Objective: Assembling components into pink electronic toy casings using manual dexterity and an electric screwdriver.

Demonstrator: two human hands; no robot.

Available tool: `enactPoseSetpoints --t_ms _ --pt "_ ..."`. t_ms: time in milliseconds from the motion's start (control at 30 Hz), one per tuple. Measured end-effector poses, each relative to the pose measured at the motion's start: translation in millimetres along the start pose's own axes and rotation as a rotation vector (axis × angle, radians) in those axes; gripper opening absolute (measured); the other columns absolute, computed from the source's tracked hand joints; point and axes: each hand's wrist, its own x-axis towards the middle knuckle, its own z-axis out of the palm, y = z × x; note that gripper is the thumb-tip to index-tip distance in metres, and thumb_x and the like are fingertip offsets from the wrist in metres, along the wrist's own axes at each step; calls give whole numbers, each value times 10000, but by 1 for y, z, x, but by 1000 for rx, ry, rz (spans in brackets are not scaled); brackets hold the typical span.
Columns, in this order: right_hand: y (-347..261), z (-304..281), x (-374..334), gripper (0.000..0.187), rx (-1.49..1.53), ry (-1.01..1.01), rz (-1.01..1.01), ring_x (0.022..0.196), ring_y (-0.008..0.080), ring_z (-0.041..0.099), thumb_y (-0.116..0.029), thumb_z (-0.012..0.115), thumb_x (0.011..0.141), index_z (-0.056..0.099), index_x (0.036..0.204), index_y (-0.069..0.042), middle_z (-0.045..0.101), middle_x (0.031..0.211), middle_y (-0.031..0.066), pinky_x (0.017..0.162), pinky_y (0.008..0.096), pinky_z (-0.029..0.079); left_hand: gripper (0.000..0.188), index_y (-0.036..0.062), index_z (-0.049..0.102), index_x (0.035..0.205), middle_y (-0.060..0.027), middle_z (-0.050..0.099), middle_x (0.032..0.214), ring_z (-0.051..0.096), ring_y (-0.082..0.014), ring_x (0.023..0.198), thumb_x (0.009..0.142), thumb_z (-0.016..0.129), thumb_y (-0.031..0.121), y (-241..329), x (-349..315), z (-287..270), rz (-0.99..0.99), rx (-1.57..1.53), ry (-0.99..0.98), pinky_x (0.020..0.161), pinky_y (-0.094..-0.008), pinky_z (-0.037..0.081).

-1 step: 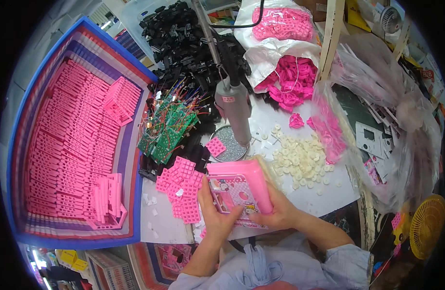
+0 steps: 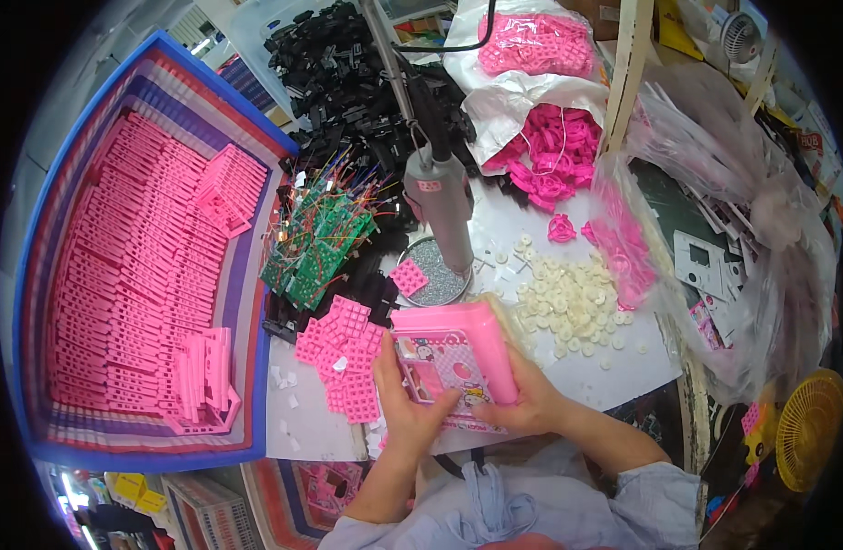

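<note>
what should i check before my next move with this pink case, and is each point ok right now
1. Pink case supported: ok, left hand and right hand both hold it.
2. Hanging grey tool away from the hands: ok, it hangs beyond the case.
3. Round dish uncovered: not ok, a pink grid piece overlaps its left side.
4. Space left of the case free: not ok, pink grid pieces are heaped there.
5. Underside of the case in order: cannot tell, it is hidden.
</note>
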Motion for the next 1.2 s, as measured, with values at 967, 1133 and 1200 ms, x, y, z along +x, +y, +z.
enactPoseSetpoints --t_ms 967,1133,1200 --pt "18 3 -9 673 -8 -60 -57 863 222 686 -268 745 872 448 1421 -15 688 1060 120 770 353 531 1180 35 177 1597 -140 386 1218 448 -281 1146 646 867 141 -5 -22 -7 -113 -34 -77 992 -405 425" --pt "0 -8 2 733 -120 -218 15 975 266 691 -279 761 864 409 1448 -10 677 1145 157 858 373 530 1194 34 180 1597 -153 396 1208 446 -292 1155 645 884 189 -3 -22 -14 -98 102 -131 999 -406 416" --pt "-1 -9 2 732 -78 -254 68 1012 246 676 -253 758 861 402 1452 -9 663 1174 153 890 364 520 1193 33 182 1596 -155 398 1202 445 -297 1151 646 885 193 -1 -21 -16 -119 111 -144 1000 -408 413"
